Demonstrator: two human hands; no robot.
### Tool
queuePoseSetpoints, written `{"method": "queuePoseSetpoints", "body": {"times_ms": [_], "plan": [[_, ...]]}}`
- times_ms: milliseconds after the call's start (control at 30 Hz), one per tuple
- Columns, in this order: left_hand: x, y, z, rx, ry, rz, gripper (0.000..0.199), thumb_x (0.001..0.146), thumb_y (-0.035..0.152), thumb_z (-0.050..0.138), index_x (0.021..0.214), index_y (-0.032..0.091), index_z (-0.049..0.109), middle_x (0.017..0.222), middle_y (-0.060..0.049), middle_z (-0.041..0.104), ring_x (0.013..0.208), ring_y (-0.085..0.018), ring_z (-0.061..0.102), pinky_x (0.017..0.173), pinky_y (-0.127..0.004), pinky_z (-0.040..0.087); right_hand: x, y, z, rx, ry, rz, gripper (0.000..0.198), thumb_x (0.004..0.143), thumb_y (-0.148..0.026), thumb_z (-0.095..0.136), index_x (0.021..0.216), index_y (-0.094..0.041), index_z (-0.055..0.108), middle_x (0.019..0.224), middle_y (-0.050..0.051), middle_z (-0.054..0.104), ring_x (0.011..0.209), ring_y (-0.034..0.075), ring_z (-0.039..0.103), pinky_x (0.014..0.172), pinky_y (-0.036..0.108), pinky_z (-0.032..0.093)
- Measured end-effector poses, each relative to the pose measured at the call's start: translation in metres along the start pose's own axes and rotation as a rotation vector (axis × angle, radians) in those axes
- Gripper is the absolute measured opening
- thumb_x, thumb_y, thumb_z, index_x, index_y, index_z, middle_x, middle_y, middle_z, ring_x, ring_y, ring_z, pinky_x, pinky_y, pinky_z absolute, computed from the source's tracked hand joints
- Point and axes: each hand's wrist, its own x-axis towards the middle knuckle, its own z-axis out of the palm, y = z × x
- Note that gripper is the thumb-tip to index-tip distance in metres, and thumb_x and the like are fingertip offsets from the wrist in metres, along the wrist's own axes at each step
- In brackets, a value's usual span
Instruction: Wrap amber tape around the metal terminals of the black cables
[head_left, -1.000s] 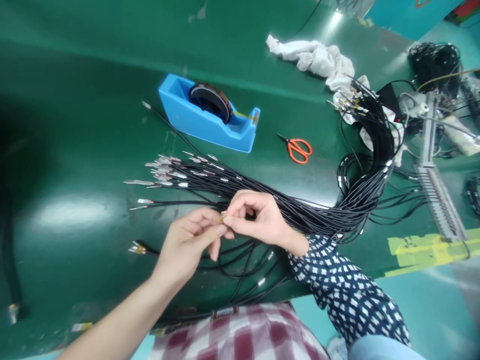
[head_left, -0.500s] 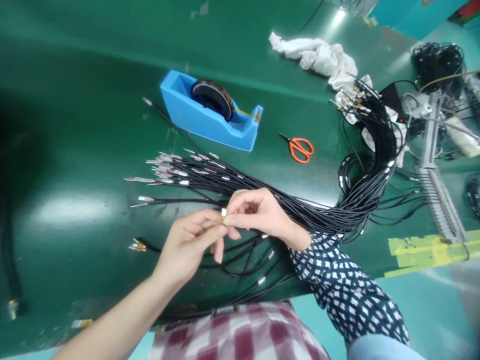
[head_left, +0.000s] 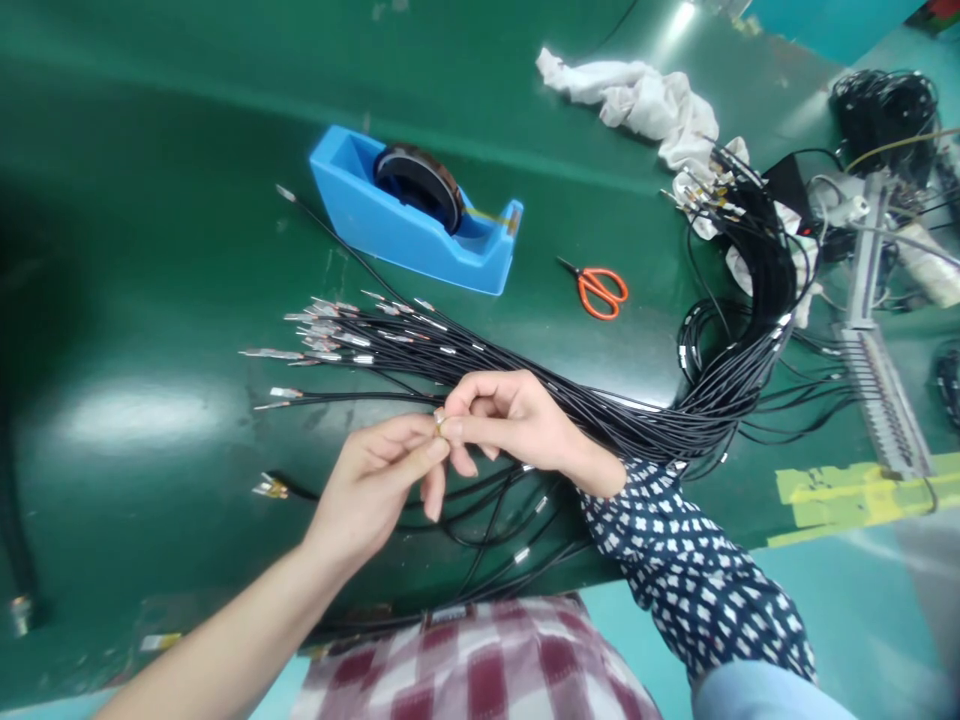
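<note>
My left hand point(head_left: 379, 480) and my right hand point(head_left: 514, 420) meet fingertip to fingertip over the table. Between their pinched thumbs and forefingers is a small white-and-amber piece point(head_left: 439, 417), mostly hidden; I cannot tell its exact kind. Behind the hands runs a thick bundle of black cables point(head_left: 570, 405), its stripped and clear-sleeved ends point(head_left: 330, 325) fanned out to the left. Several more black cables point(head_left: 480, 540) loop under and in front of the hands. One cable end with amber tape point(head_left: 271, 486) lies left of my left hand.
A blue tape dispenser point(head_left: 420, 240) with a roll of amber tape point(head_left: 420, 185) stands behind the bundle. Orange-handled scissors point(head_left: 601, 292) lie to its right. White cloth point(head_left: 645, 105), more cable ends point(head_left: 709, 195) and a grey metal fixture point(head_left: 885, 400) are at the right.
The pinched piece has turned, with less of its white face showing and more amber. Both hands stay together, shifted slightly left; the whole view has shifted a little.
</note>
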Motion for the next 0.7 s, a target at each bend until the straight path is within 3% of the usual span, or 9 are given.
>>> {"method": "queuePoseSetpoints", "body": {"times_ms": [133, 300, 433, 500, 633, 700], "plan": [[0.002, -0.001, -0.002, -0.001, -0.02, -0.031, 0.009, 0.084, 0.021, 0.067, 0.077, 0.016, 0.072, 0.07, -0.001, 0.072, 0.037, -0.007, 0.056, 0.041, -0.018, 0.04, -0.002, 0.004, 0.0, -0.119, -0.006, -0.056, 0.016, 0.089, -0.029, 0.061, 0.084, -0.014, 0.058, 0.061, -0.003, 0.059, 0.049, 0.007, 0.052, 0.045, 0.017, 0.041], [0.004, 0.005, -0.005, 0.014, -0.134, -0.103, 0.018, 0.087, 0.025, 0.063, 0.073, 0.014, 0.068, 0.072, -0.002, 0.069, 0.038, -0.005, 0.055, 0.043, -0.018, 0.037, -0.004, 0.009, -0.008, -0.696, 0.26, -0.258, 0.009, 0.09, -0.019, 0.055, 0.086, -0.014, 0.061, 0.082, 0.001, 0.058, 0.065, 0.008, 0.052, 0.058, 0.02, 0.044], [0.002, 0.01, -0.002, 0.173, -0.083, -0.066, 0.017, 0.088, 0.03, 0.06, 0.079, 0.016, 0.062, 0.073, -0.001, 0.069, 0.038, -0.007, 0.054, 0.045, -0.022, 0.038, -0.007, 0.005, -0.01, -0.894, 0.378, -0.332, 0.011, 0.094, -0.02, 0.052, 0.09, -0.016, 0.062, 0.084, 0.001, 0.058, 0.067, 0.009, 0.053, 0.063, 0.022, 0.044], [-0.005, 0.013, -0.002, 0.46, -0.004, -0.019, 0.017, 0.088, 0.033, 0.058, 0.081, 0.018, 0.06, 0.072, -0.002, 0.069, 0.042, -0.012, 0.057, 0.048, -0.025, 0.041, -0.009, 0.006, -0.008, -1.023, 0.358, -0.312, 0.012, 0.094, -0.022, 0.052, 0.091, -0.017, 0.062, 0.087, 0.002, 0.061, 0.069, 0.01, 0.056, 0.065, 0.023, 0.045], [-0.027, 0.014, -0.01, 1.45, 0.224, 0.058, 0.02, 0.092, 0.027, 0.048, 0.082, 0.017, 0.062, 0.066, -0.007, 0.066, 0.055, -0.025, 0.064, 0.053, -0.033, 0.043, -0.013, 0.015, 0.001, -1.429, 0.226, -0.229, 0.016, 0.09, -0.031, 0.061, 0.096, -0.017, 0.065, 0.096, 0.004, 0.064, 0.073, 0.016, 0.061, 0.065, 0.028, 0.045], [-0.036, 0.01, -0.017, 1.791, 0.259, 0.069, 0.024, 0.093, 0.021, 0.042, 0.087, 0.014, 0.065, 0.073, -0.012, 0.068, 0.063, -0.03, 0.066, 0.058, -0.038, 0.046, -0.013, 0.019, 0.005, -1.604, 0.168, -0.191, 0.017, 0.09, -0.032, 0.062, 0.09, -0.016, 0.065, 0.093, 0.006, 0.064, 0.07, 0.018, 0.061, 0.061, 0.03, 0.042]]}}
